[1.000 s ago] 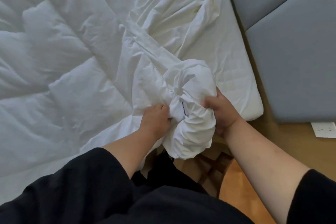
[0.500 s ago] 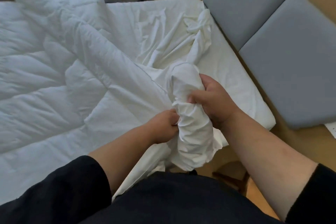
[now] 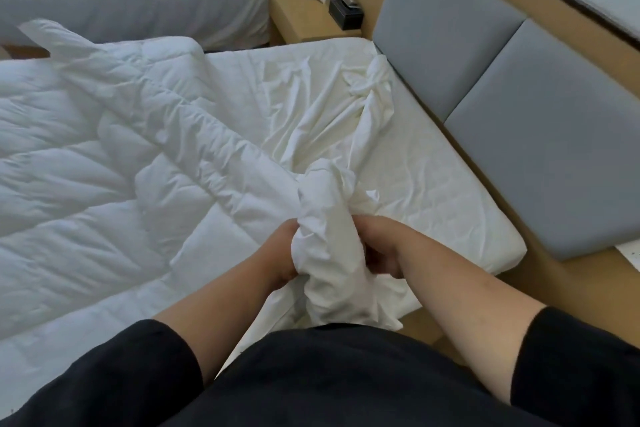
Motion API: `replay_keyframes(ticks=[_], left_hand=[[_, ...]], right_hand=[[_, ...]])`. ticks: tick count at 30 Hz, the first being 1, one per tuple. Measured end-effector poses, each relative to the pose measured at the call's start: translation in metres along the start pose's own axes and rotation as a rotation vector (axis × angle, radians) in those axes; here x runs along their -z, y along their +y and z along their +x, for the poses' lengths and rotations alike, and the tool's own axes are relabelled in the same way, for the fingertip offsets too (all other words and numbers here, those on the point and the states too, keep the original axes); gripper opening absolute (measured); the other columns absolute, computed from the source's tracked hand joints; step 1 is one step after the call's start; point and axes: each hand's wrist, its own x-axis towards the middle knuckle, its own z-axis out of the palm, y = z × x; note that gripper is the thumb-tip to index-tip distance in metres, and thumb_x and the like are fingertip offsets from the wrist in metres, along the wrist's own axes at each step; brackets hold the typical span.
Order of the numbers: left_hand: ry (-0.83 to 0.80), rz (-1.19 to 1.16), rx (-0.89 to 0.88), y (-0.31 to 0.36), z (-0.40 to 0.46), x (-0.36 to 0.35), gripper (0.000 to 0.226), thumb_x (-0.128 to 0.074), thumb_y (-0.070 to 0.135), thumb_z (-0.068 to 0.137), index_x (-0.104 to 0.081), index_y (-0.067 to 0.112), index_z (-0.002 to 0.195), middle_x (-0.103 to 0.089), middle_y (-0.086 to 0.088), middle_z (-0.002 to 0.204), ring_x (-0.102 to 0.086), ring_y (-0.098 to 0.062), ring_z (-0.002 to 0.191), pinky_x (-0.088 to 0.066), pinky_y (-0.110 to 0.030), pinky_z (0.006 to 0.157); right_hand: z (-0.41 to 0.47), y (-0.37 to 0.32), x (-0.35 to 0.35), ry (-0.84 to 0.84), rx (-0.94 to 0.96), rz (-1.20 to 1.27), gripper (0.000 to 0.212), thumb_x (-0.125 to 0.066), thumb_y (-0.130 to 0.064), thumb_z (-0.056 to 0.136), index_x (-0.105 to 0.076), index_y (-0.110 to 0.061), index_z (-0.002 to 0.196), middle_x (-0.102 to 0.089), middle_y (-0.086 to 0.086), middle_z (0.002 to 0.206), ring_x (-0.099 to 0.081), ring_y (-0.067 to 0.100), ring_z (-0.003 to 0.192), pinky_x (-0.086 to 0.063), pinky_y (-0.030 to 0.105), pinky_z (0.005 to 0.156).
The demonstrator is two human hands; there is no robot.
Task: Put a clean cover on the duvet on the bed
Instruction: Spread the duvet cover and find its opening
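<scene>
Looking at the bed (image 3: 450, 184) first, since it takes up most of the view: the quilted duvet (image 3: 86, 184) is spread across it and is mostly bare, so the job looks pretty early on to me. The cover (image 3: 325, 253) is bunched up at the near corner by the grey headboard (image 3: 536, 135), and a rumpled stretch of it trails back over the mattress toward that headboard. It looks like one duvet corner is stuffed inside the bunched part, though I can't really tell how far in it goes.

Both hands are clamped on that wad. The left hand (image 3: 280, 253) grips it from the left side, and the right hand (image 3: 377, 246) has its fingers curled into the fabric from the right, so they're close together with the cloth between them.

What's left, as I see it: seat this corner properly, do the other corners, then pull the cover down the whole length of the duvet and close it. That's most of the job.

Smaller stuff: a nightstand (image 3: 298, 17) past the bed has a dark box (image 3: 346, 12) on it.
</scene>
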Motion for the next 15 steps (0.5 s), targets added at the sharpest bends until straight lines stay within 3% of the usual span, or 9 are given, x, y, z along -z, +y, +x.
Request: replay_keyframes(ticks=[3, 5, 7, 9, 10, 12, 15], left_hand=[[-0.11, 0.033, -0.119, -0.007, 0.001, 0.006, 0.003, -0.065, 0.009, 0.088, -0.065, 0.007, 0.088, -0.067, -0.013, 0.09, -0.059, -0.02, 0.082, -0.056, -0.045, 0.086], [-0.138, 0.012, -0.109, -0.011, 0.0, 0.014, 0.016, -0.068, 0.015, 0.081, -0.072, 0.012, 0.095, -0.073, -0.008, 0.098, -0.067, -0.021, 0.089, -0.059, -0.04, 0.084], [0.038, -0.381, -0.02, -0.003, -0.001, 0.022, 0.018, -0.059, 0.008, 0.089, -0.073, 0.012, 0.099, -0.073, -0.012, 0.109, -0.069, -0.023, 0.09, -0.057, -0.035, 0.084], [0.276, -0.668, 0.008, 0.005, 0.003, 0.031, 0.018, -0.052, 0.021, 0.098, -0.066, 0.012, 0.104, -0.067, -0.019, 0.119, -0.065, -0.026, 0.087, -0.055, -0.041, 0.085], [0.321, -0.59, 0.003, 0.013, 0.002, 0.032, 0.025, -0.054, 0.038, 0.098, -0.062, 0.016, 0.108, -0.066, -0.015, 0.12, -0.064, -0.025, 0.089, -0.055, -0.042, 0.087], [0.284, -0.213, -0.009, 0.033, 0.0, 0.021, 0.06, -0.063, 0.067, 0.082, -0.054, 0.023, 0.123, -0.06, 0.002, 0.123, -0.061, -0.019, 0.103, -0.052, -0.043, 0.095], [0.273, 0.288, 0.004, 0.058, 0.002, -0.004, 0.101, -0.078, 0.065, 0.068, -0.029, 0.026, 0.148, -0.041, 0.009, 0.125, -0.047, -0.013, 0.108, -0.045, -0.032, 0.087]], right_hand=[[0.011, -0.001, 0.002, -0.032, -0.021, 0.077, 0.03, -0.075, -0.031, 0.087, -0.074, -0.019, 0.114, -0.078, 0.004, 0.105, -0.07, 0.02, 0.096, -0.057, 0.032, 0.082], [0.022, -0.001, 0.004, 0.06, 0.045, 0.046, 0.025, -0.067, -0.019, 0.088, -0.075, -0.019, 0.112, -0.076, 0.008, 0.107, -0.066, 0.023, 0.09, -0.054, 0.033, 0.076], [0.031, -0.003, 0.008, 0.157, 0.1, 0.007, 0.024, -0.061, -0.016, 0.088, -0.074, -0.019, 0.108, -0.075, 0.011, 0.105, -0.066, 0.028, 0.089, -0.054, 0.035, 0.072], [0.038, -0.005, 0.011, 0.228, 0.167, -0.059, 0.02, -0.053, -0.016, 0.089, -0.07, -0.014, 0.099, -0.07, 0.014, 0.091, -0.062, 0.031, 0.078, -0.052, 0.034, 0.061], [0.041, -0.005, 0.012, 0.248, 0.208, -0.104, 0.019, -0.049, -0.016, 0.091, -0.068, -0.011, 0.094, -0.068, 0.013, 0.087, -0.06, 0.031, 0.072, -0.049, 0.033, 0.057], [0.044, -0.01, 0.011, 0.271, 0.291, -0.243, 0.021, -0.047, -0.018, 0.093, -0.065, -0.009, 0.087, -0.068, 0.013, 0.082, -0.06, 0.029, 0.064, -0.047, 0.03, 0.052], [0.045, -0.017, 0.01, 0.214, 0.398, -0.413, 0.015, -0.053, -0.018, 0.089, -0.067, -0.012, 0.089, -0.071, 0.01, 0.082, -0.068, 0.031, 0.067, -0.051, 0.031, 0.05]])
